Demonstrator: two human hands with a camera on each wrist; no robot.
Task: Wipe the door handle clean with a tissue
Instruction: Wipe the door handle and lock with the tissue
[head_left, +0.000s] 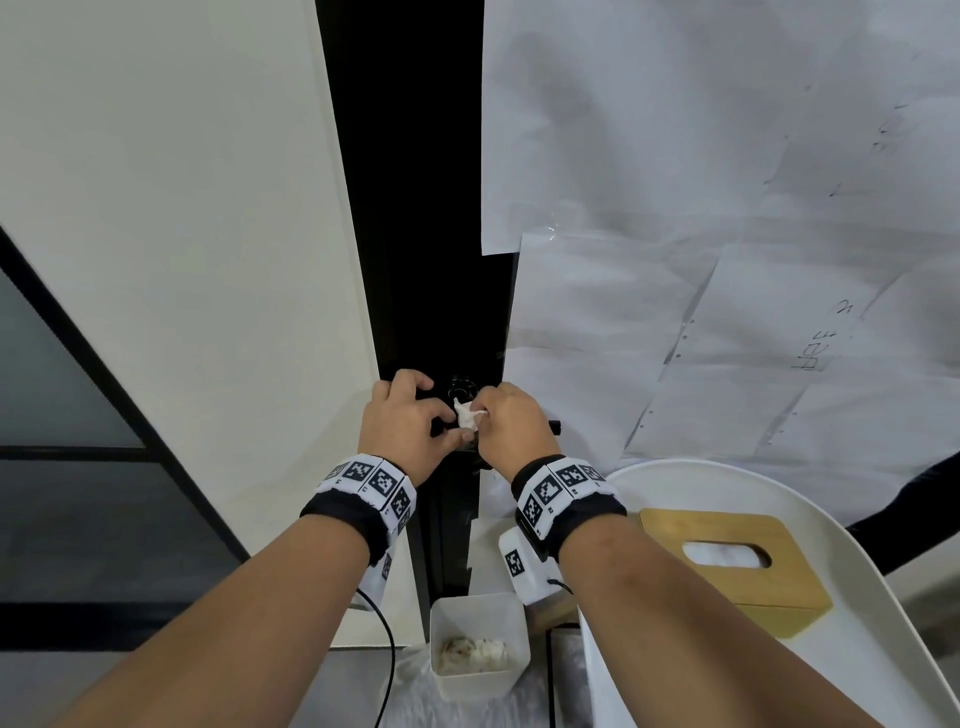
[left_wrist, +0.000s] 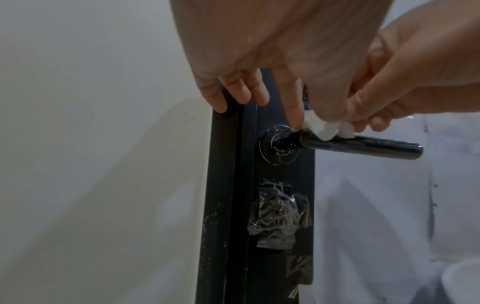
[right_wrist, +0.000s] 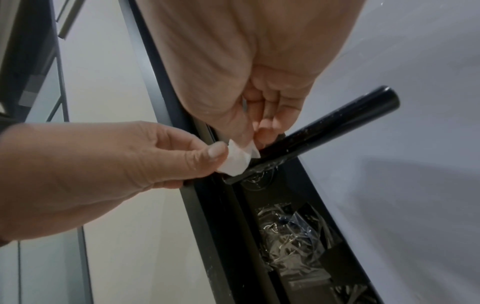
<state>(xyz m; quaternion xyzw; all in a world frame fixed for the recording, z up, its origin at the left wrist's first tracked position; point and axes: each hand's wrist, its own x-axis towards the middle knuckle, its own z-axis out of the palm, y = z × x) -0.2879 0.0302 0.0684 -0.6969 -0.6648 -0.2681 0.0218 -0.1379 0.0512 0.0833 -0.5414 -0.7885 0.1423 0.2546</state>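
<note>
White wall (head_left: 182, 208), papered panel (head_left: 727, 156) (handwriting), white table (head_left: 883, 649)

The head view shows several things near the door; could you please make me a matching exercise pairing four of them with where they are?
Things:
1. tissue
2. tissue box
3. bin
4. handle

Places:
A. on the white tray, right of the arms
B. pinched between both hands at the handle
C. sticking out from the black door edge, under the tissue
D. low between the forearms, holding crumpled tissues

Pairs: 1-B, 2-A, 3-D, 4-C
</note>
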